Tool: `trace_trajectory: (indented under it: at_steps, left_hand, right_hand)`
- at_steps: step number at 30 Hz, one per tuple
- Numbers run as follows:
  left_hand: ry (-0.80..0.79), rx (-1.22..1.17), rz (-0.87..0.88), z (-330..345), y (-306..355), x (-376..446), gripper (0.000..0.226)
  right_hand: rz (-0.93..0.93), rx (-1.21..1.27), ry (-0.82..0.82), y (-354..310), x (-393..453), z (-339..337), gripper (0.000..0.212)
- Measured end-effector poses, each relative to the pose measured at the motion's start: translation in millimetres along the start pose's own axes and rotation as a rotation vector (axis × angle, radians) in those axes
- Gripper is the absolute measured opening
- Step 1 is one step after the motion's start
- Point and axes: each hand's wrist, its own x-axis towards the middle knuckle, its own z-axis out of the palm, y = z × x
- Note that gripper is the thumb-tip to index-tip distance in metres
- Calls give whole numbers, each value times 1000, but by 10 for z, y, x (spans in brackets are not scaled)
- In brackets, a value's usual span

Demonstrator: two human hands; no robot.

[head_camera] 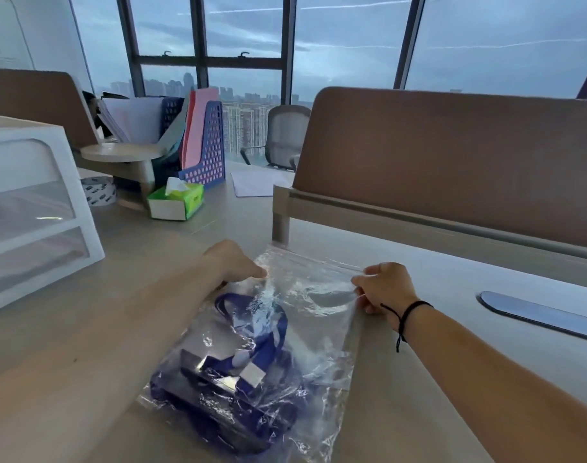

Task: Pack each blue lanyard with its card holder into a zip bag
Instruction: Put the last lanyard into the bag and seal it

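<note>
zip bag (322,329) — blue lanyard (268,332), card holder (198,379) inside

Clear zip bag (322,315) is lying flat on the desk, zip edge facing away; blue lanyard (268,329) is sitting bunched inside with card holders (198,372) at the near end.

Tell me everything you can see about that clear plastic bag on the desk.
The zip bag is clear, crinkly, glossy plastic, lying flat on the pale desk, its zip edge away from the person. Blue lanyard straps and card holders sit bunched inside. The left hand and right hand pinch the zip edge at either end.
</note>
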Motion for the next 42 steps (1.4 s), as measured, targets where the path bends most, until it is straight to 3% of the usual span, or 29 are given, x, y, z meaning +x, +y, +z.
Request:
trace_trajectory:
  at_steps: [4, 6, 7, 9, 11, 13, 18, 22, 29, 37, 42]
  left_hand:
    - [-45, 41, -51, -58, 68, -115, 48]
    - [-68, 57, -75, -86, 72, -189, 50]
    - [-78, 59, -88, -99, 66, -213, 53]
    - [-83, 63, -97, -111, 59, -252, 56]
    - [-85, 68, -98, -105, 80, -292, 56]
    - [-71, 72, -87, -94, 122, -350, 55]
    - [-77, -23, -86, -89, 172, -479, 55]
    - [-172, -318, -118, -74, 116, -480, 36]
    - [-390, -733, -167, -154, -87, -488, 12]
    - [-324, -1093, 60, -306, -239, -635, 16]
    - [-242, -1195, 102, -405, -205, -855, 7]
  right_hand:
    - [-21, -91, 35, -85, -162, -67, 57]
    - [2, -16, 59, -129, -312, -136, 73]
    - [44, 108, 44, -167, -419, -178, 72]
    - [187, 364, -74, -212, -622, -255, 46]
    - [287, 480, -220, -246, -818, -308, 25]
    - [338, 518, -289, -259, -905, -288, 19]
    - [378, 516, -294, -275, -876, 33, 44]
    - [346, 446, -245, -300, -874, 170, 32]
    - [351, 395, -233, -232, -835, 126, 38]
    - [258, 540, -442, -149, -963, 43, 54]
    - [245, 699, -589, -140, -1201, -93, 35]
